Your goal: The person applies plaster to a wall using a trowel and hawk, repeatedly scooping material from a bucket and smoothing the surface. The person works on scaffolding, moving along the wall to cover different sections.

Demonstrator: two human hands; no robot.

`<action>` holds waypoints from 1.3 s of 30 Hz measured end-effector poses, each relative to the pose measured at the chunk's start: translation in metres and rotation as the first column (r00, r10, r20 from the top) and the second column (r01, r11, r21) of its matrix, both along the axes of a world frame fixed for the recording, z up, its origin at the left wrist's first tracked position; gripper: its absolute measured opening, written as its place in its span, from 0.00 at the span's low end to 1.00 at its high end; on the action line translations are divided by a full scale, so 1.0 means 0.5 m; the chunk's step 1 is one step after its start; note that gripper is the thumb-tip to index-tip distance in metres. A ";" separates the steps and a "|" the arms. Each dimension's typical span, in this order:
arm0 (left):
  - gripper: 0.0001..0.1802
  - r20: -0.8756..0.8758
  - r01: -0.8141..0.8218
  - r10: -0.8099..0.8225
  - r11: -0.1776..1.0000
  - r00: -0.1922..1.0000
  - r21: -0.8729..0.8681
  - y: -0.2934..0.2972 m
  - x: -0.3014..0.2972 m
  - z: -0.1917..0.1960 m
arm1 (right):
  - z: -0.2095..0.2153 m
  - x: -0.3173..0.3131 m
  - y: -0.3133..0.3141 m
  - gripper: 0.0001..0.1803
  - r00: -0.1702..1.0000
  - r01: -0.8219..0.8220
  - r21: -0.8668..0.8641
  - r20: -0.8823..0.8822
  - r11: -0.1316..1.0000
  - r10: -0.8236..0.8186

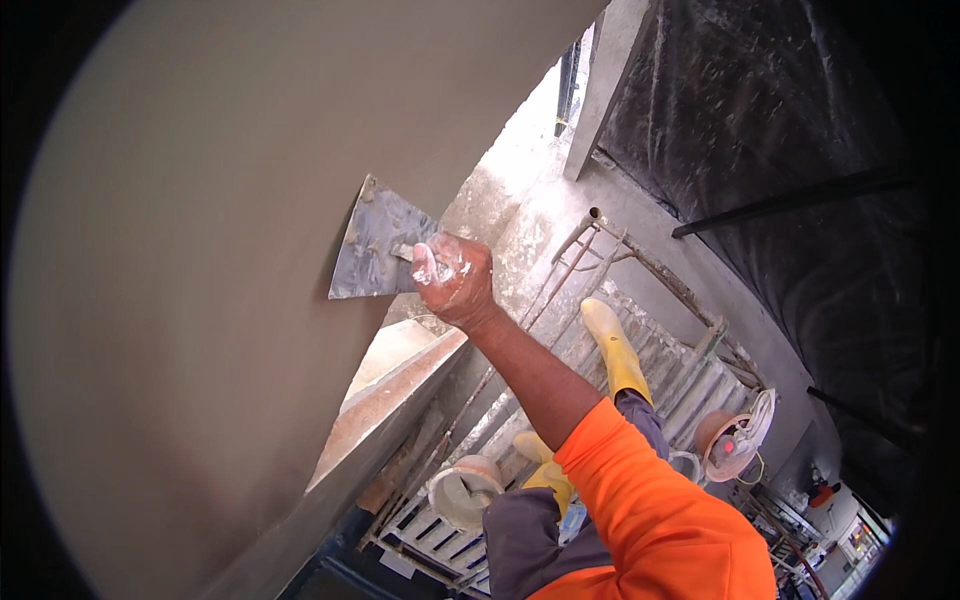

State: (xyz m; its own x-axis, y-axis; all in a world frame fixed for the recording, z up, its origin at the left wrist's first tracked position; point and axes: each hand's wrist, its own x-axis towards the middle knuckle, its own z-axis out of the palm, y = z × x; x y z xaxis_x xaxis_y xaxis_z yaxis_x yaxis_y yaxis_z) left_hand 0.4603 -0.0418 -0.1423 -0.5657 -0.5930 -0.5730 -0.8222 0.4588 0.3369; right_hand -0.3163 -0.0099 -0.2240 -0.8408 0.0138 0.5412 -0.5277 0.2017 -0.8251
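We see one hand at work: the right hand (455,275), dusted with white plaster, clenched around the handle of a trowel (375,245). Left hand not in view. The trowel's blade is flat metal, roughly trapezoid, smeared grey and blotchy, and lies flat against the wall (200,300). The wall is smooth, even, beige-grey, matte, with no marks we can make out; it fills the left half of the view and ends in a pale ledge (385,400) running down to the lower left.

The arm comes up from an orange sleeve (650,500). Below it, yellow rubber boots (615,350) stand on a scaffold platform (660,360) of ribbed metal slats splashed with dried plaster, framed by rusty tubes. A round bucket (462,492), caked white inside, sits on the slats near the lower boot. A second round tub (735,440), orange-rimmed, lies further right. Black plastic sheeting (780,120), creased and dusty, hangs on the right.
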 end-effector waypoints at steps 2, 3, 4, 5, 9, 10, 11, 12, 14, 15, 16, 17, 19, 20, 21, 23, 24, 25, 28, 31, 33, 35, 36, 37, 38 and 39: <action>0.15 0.049 -0.078 0.074 0.994 0.996 0.081 -0.008 0.013 -0.005 | -0.003 0.058 -0.031 0.14 0.999 -0.033 -0.017 0.003 0.999 0.033; 0.15 0.054 -0.095 0.090 0.990 0.994 0.100 -0.009 0.018 -0.006 | -0.002 0.090 -0.047 0.14 0.998 -0.055 -0.057 0.032 0.997 0.057; 0.16 0.059 -0.109 0.103 0.987 0.993 0.117 -0.012 0.023 -0.007 | 0.001 0.127 -0.065 0.14 0.995 -0.070 -0.075 0.059 0.995 0.074; 0.16 0.069 -0.127 0.119 0.982 0.991 0.137 -0.012 0.028 -0.008 | 0.005 0.160 -0.083 0.14 0.993 -0.083 -0.125 0.068 0.989 0.093; 0.18 0.082 -0.193 0.180 0.958 0.980 0.214 -0.013 0.049 -0.009 | 0.050 0.275 -0.092 0.08 0.957 -0.216 -0.265 0.136 0.940 0.258; 0.18 0.074 -0.201 0.189 0.952 0.979 0.230 -0.011 0.055 -0.010 | 0.059 0.276 -0.074 0.08 0.962 -0.194 -0.242 0.141 0.951 0.232; 0.19 0.063 -0.209 0.200 0.947 0.978 0.242 -0.013 0.059 -0.014 | 0.070 0.272 -0.050 0.08 0.975 -0.157 -0.228 0.119 0.961 0.187; 0.19 0.051 -0.203 0.197 0.947 0.979 0.247 -0.015 0.063 -0.016 | 0.065 0.224 -0.021 0.08 0.996 -0.029 -0.071 -0.084 0.997 0.023; 0.18 -0.072 -0.182 0.205 0.951 0.976 0.249 -0.021 0.063 -0.023 | 0.060 0.105 0.050 0.07 0.984 0.022 -0.110 -0.173 0.994 -0.041; 0.18 -0.129 -0.174 0.211 0.953 0.969 0.249 -0.021 0.060 -0.025 | 0.059 0.025 0.078 0.08 0.936 0.063 -0.103 -0.338 0.993 -0.095; 0.18 -0.081 -0.201 0.228 0.946 0.970 0.255 -0.022 0.054 -0.025 | 0.063 -0.039 0.111 0.11 0.918 0.045 -0.027 -0.393 0.999 -0.052; 0.19 -0.031 -0.229 0.245 0.938 0.969 0.259 -0.024 0.046 -0.023 | 0.070 -0.091 0.142 0.11 0.903 0.087 0.109 -0.429 0.990 -0.032; 0.19 0.040 -0.159 0.155 0.973 0.987 0.166 -0.018 0.023 -0.008 | 0.087 -0.170 0.175 0.13 0.845 0.125 0.254 -0.534 0.959 0.031; 0.19 0.067 -0.050 0.045 0.996 0.997 0.075 -0.010 0.008 -0.002 | 0.091 -0.191 0.176 0.13 0.841 0.146 0.266 -0.541 0.953 0.022; 0.19 0.104 0.067 -0.066 0.998 0.992 -0.011 -0.006 -0.013 0.002 | 0.092 -0.211 0.170 0.13 0.819 0.146 0.235 -0.573 0.961 0.016; 0.18 0.048 -0.013 0.011 0.998 0.999 0.053 0.002 -0.061 0.014 | 0.082 -0.230 0.155 0.12 0.820 0.118 0.224 -0.572 0.968 0.033; 0.18 0.024 -0.055 0.053 0.995 0.998 0.084 0.005 -0.086 0.021 | 0.069 -0.229 0.145 0.12 0.834 0.089 0.233 -0.550 0.968 0.055; 0.18 0.001 -0.099 0.099 0.989 0.995 0.114 0.010 -0.111 0.028 | 0.052 -0.224 0.132 0.12 0.856 0.056 0.249 -0.511 0.967 0.082; 0.18 0.044 -0.137 0.132 0.983 0.990 0.122 0.028 -0.184 0.057 | -0.010 -0.165 0.109 0.14 0.872 -0.119 0.321 -0.419 0.940 0.253; 0.18 0.094 0.002 -0.005 0.999 0.996 0.032 0.035 -0.252 0.067 | -0.046 -0.065 0.084 0.10 0.826 -0.236 0.307 -0.436 0.922 0.356; 0.19 0.074 0.010 -0.012 1.000 0.997 0.024 0.044 -0.281 0.069 | -0.059 -0.011 0.097 0.08 0.876 -0.299 0.219 -0.323 0.929 0.358; 0.19 0.063 0.020 -0.021 1.000 0.998 0.018 0.050 -0.295 0.069 | -0.078 0.009 0.132 0.06 0.939 -0.327 0.106 -0.076 0.939 0.336; 0.19 0.055 0.026 -0.027 1.000 0.998 0.018 0.052 -0.298 0.067 | -0.095 -0.010 0.156 0.05 0.979 -0.197 0.168 -0.014 0.966 0.202; 0.20 0.043 0.034 -0.035 0.999 0.998 0.018 0.051 -0.301 0.061 | -0.118 -0.045 0.183 0.07 0.994 -0.099 0.302 0.073 0.948 0.081; 0.20 0.053 -0.032 0.027 0.995 0.998 0.093 0.050 -0.302 0.054 | -0.146 -0.107 0.210 0.12 0.855 0.479 0.441 -0.433 0.759 -0.287; 0.20 0.071 -0.099 0.089 0.981 0.994 0.165 0.047 -0.303 0.048 | -0.172 -0.175 0.241 0.12 0.861 0.495 0.469 -0.379 0.732 -0.340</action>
State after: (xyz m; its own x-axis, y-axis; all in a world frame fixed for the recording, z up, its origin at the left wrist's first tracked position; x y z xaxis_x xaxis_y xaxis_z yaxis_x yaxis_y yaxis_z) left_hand 0.3086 -0.0184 -0.1181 -0.4718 -0.5339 -0.7017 -0.8809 0.3196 0.3491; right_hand -0.4039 0.1108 -0.3100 -0.6531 -0.0240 0.7569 -0.4517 0.8146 -0.3639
